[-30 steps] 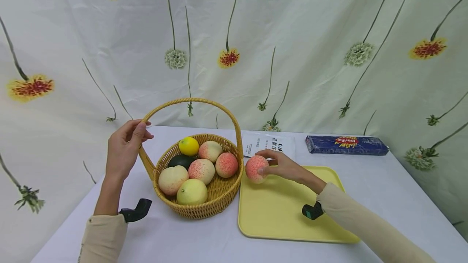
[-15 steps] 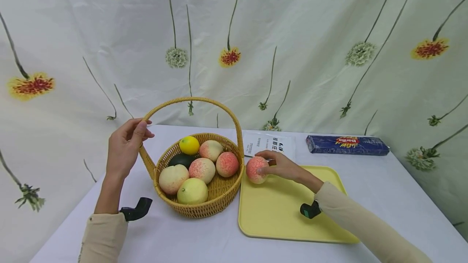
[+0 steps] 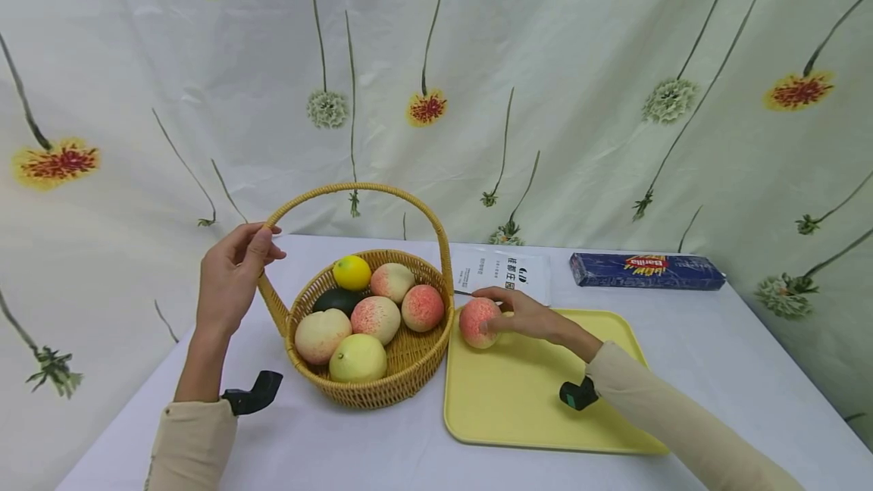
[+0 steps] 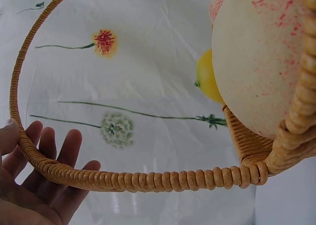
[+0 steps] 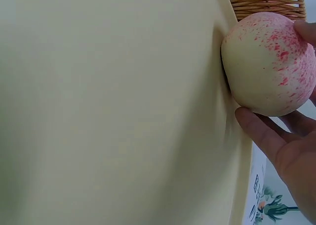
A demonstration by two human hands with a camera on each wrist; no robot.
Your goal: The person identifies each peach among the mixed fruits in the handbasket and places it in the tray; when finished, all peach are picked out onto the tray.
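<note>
My left hand (image 3: 233, 271) holds the arched handle (image 3: 355, 186) of a wicker basket (image 3: 371, 396), thumb on one side and fingers on the other, as the left wrist view shows. Inside the basket are several peaches (image 3: 377, 320), a yellow lemon (image 3: 352, 273), a dark green fruit (image 3: 337, 300) partly hidden, and a pale yellow round fruit (image 3: 358, 359). Right of it, my right hand (image 3: 525, 317) grips a pink-speckled peach (image 5: 269, 64) between thumb and fingers. This peach sits at the far left corner of a yellow tray (image 3: 539, 400), close to the basket's side.
Behind the tray lies a white packet (image 3: 487, 267) with printed writing, partly covered by my right hand. A blue Barilla box (image 3: 648, 271) is at the back right of the white-covered table (image 3: 723, 370). A flowered cloth (image 3: 580, 135) hangs behind.
My right hand and its peach have come down slightly onto the tray's corner. The left hand and the basket have stayed in place.
</note>
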